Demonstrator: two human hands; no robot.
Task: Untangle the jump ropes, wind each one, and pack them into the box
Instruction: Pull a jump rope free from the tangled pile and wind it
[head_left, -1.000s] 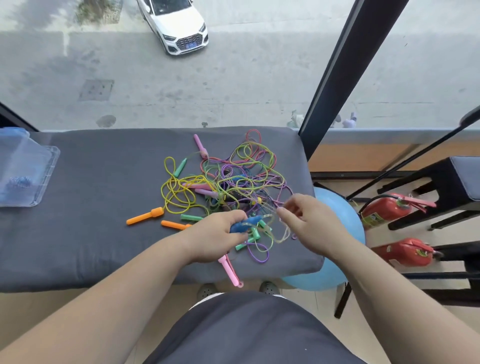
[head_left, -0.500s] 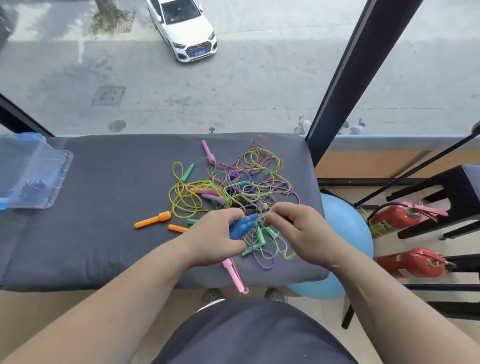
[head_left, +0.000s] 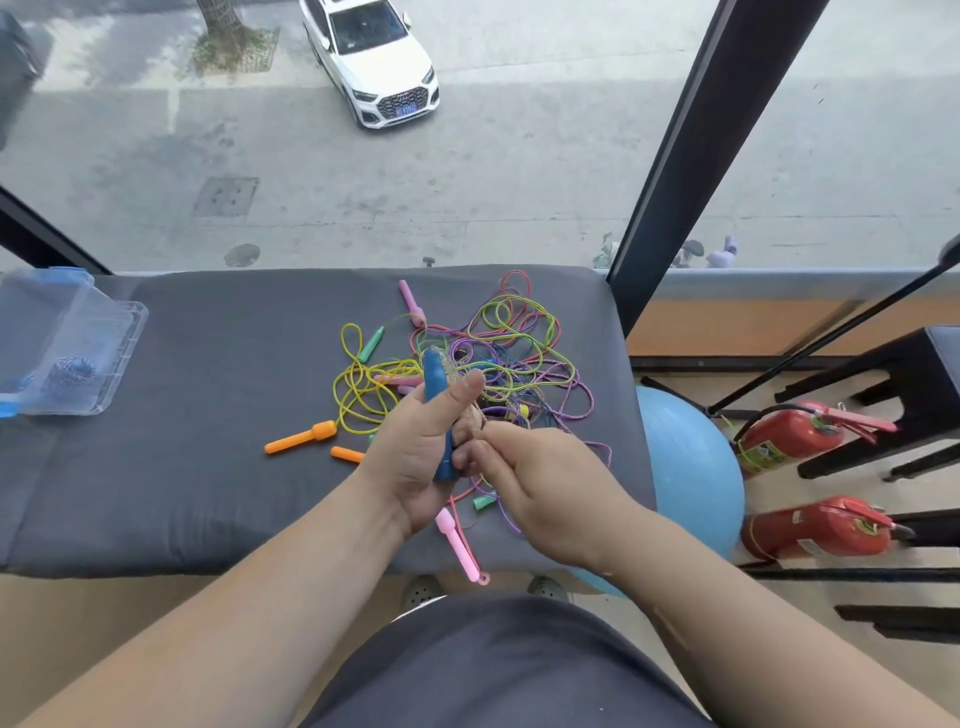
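A tangle of coloured jump ropes (head_left: 498, 358) lies on the grey padded bench (head_left: 208, 415). My left hand (head_left: 415, 447) grips an upright blue handle (head_left: 434, 376), thumb pressed near its top, with a pale rope alongside it. Just to the right, my right hand (head_left: 540, 478) pinches that rope below the handle. Loose handles lie around: orange (head_left: 301, 439), green (head_left: 371, 343), pink (head_left: 410, 301) and a pink one (head_left: 460, 545) at the bench's near edge. The clear plastic box (head_left: 111, 364) sits at far left with one wound blue rope (head_left: 72, 371) inside.
A window with a dark post (head_left: 670, 171) stands behind the bench. A blue exercise ball (head_left: 685, 467) rests right of the bench, with two red fire extinguishers (head_left: 795, 436) and black stool legs (head_left: 883, 405) beyond. The bench's left half is bare cloth.
My left hand has turned the blue handle upright and lifted it off the pile. My right hand has come in close below it, pinching the rope. The camera has tilted down slightly.
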